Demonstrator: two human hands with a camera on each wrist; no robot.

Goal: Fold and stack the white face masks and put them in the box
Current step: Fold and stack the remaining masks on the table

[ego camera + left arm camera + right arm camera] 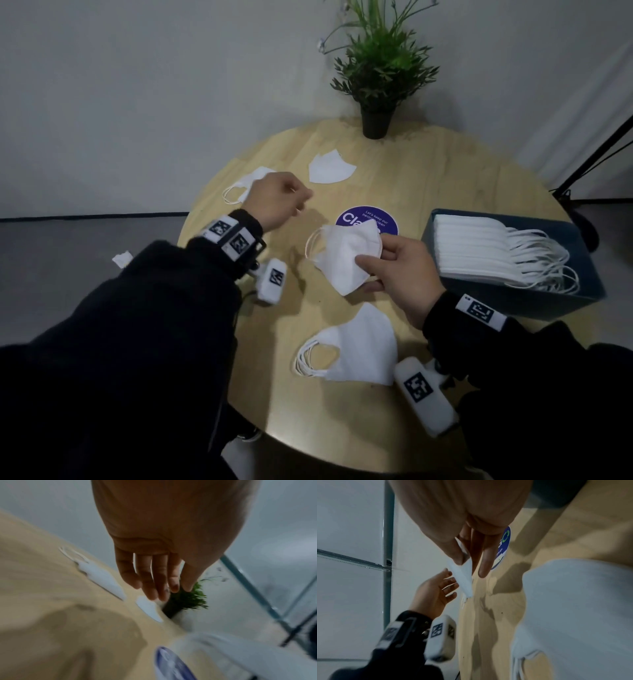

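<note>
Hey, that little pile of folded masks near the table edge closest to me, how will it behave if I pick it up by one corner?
The pile of masks is probably light and floppy: thin cloth lying flat on the table. Its layers look loose, with several ear loops fanned out, so it may slide apart. The mask that the right hand pinches keeps its fold, so some stiffness is likely.

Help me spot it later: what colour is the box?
Dark blue box; clearest in the head view.

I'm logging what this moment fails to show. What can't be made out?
- Purple sticker: head view, wording half covered by the held mask.
- Mask at far left: head view, partly behind the left hand.
- Box: head view, mask count too fine to tell.
- Left wrist view: motion blur smears the table.
</note>
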